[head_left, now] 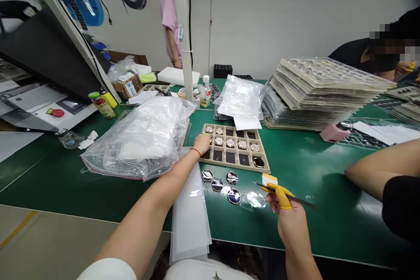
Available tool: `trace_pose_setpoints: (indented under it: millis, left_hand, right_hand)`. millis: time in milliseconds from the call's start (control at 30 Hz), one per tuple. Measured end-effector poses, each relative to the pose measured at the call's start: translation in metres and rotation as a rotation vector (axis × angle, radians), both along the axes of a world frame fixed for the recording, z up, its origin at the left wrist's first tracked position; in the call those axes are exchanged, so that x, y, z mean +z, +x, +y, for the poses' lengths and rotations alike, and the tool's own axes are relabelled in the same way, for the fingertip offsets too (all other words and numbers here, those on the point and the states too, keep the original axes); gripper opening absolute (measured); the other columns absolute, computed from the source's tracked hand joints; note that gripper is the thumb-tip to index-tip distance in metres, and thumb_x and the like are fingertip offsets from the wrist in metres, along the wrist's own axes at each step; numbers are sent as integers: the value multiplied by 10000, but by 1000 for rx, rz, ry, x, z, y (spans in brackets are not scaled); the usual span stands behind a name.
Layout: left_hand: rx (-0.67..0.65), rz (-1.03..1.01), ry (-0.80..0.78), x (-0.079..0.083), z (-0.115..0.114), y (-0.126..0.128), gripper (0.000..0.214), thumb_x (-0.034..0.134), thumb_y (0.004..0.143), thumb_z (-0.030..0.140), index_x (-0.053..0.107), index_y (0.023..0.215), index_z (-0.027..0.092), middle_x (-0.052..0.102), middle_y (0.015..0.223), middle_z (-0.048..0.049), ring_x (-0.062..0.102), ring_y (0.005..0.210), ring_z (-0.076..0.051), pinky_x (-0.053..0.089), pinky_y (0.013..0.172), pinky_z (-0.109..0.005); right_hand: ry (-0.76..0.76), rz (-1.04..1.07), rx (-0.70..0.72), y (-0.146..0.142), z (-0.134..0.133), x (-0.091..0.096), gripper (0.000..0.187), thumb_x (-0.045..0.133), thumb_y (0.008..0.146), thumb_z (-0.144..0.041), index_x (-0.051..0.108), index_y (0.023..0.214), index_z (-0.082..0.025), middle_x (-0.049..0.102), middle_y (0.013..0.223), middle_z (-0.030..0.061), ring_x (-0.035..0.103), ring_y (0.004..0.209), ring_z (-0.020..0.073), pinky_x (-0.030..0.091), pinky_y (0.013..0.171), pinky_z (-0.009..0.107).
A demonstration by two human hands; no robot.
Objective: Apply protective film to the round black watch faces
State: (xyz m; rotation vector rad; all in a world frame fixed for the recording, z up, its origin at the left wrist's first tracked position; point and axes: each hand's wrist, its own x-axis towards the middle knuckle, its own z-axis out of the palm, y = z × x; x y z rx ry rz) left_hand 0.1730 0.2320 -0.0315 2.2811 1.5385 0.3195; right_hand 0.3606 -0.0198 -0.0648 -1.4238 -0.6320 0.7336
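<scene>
"How would you handle this well from the far end?"

"Gently, I think. Through my head view, the left hand (201, 143) is at the left edge of a beige rectangular tray with dark square compartments (229, 166). I'd brace it there lightly, so that the tray can't skid on the green tabletop (295, 157). In the right hand (290, 208), I'd angle the slender dark pointed tool (259, 184) shallowly — a steep tip could scratch the four round glossy dark watch heads with thin gold rims (234, 196)."

"What have the fingers got?"

"On the right, fingers partly covered in yellow are closed around the tool, its tip pointing left. A small white-and-yellow piece (269, 179) sits just beyond them; I can't tell whether they grip it. The left fingers are curled downward, and I can't tell how far apart they are or whether they hold anything."

"And the watch heads?"

"Those four lie loose on the tabletop, near the tray's front edge and left of the tool's tip, apart from the right fingers. Crumpled clear film (253, 200) lies between them and the right hand. Rosy metallic watch pieces (230, 143) fill compartments right of the left fingers — so I'd mind the knuckles there."
</scene>
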Motion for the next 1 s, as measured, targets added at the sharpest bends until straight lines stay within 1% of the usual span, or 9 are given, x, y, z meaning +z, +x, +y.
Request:
trace_pose_setpoints:
  millis: [133,233,433,500,600,700,767,900,1000]
  left_hand:
    - [-6,53,26,11,12,8,270,569,892,302,573,1090,119,592,1073,-80,604,925,-177,519,804,-358]
    - [-74,36,57,16,-2,7,174,567,880,220,587,1011,107,602,1016,-77,597,909,-181,513,794,-365]
    - [-469,-102,108,-1,-110,-1,226,488,754,-22,597,807,168,608,927,-38,555,914,-170,457,831,-300]
    - [-582,-183,169,-11,-142,-11,218,464,755,-16,584,763,166,596,924,-57,545,910,-199,455,831,-348]
    - [-489,-366,79,-22,-165,-29,287,511,756,30,576,997,173,566,1058,-89,546,935,-215,470,847,-387]
    - [-435,-533,-353,-26,-170,-44,697,623,768,170,292,1381,213,558,1117,-92,579,836,-179,520,748,-337]
    - [-451,-611,-560,-28,-173,-48,735,618,799,243,227,1421,223,562,1137,-96,590,833,-173,527,726,-316]
    - [-373,-683,-578,-38,-179,-48,522,571,836,274,394,1323,209,558,1179,-97,588,907,-189,512,781,-323]
    - [-281,-725,-557,-47,-180,-47,523,579,824,268,401,1313,211,564,1145,-85,579,918,-192,501,785,-320]
  right_hand:
    - [28,13,-47,10,-2,-8,369,714,638,-523,687,735,-167,669,745,63,581,664,200,426,528,284]
    - [10,90,25,8,3,-8,356,713,655,-498,690,781,-165,664,755,53,579,682,183,455,605,291]
    - [-181,266,328,-40,25,-2,448,692,685,-488,655,986,-157,427,482,-63,284,425,62,186,405,194]
    - [-195,267,428,-55,31,0,418,721,661,-448,657,960,-162,455,509,-59,297,435,59,211,417,197]
    - [-134,218,513,-65,34,3,354,729,655,-396,659,916,-168,562,649,-20,446,549,90,359,522,218]
    - [-132,107,540,-66,32,4,298,698,681,-348,643,921,-180,583,724,-13,520,661,122,428,641,255]
    - [-147,-17,568,-68,29,4,256,673,706,-315,635,926,-190,595,763,-4,545,707,139,445,685,280]
    - [-73,-405,494,-84,22,-1,73,592,762,-223,627,823,-204,604,907,40,554,859,180,442,777,319]
    - [-34,-553,534,-78,20,-8,83,537,788,-197,613,816,-212,614,876,35,556,831,175,445,750,305]
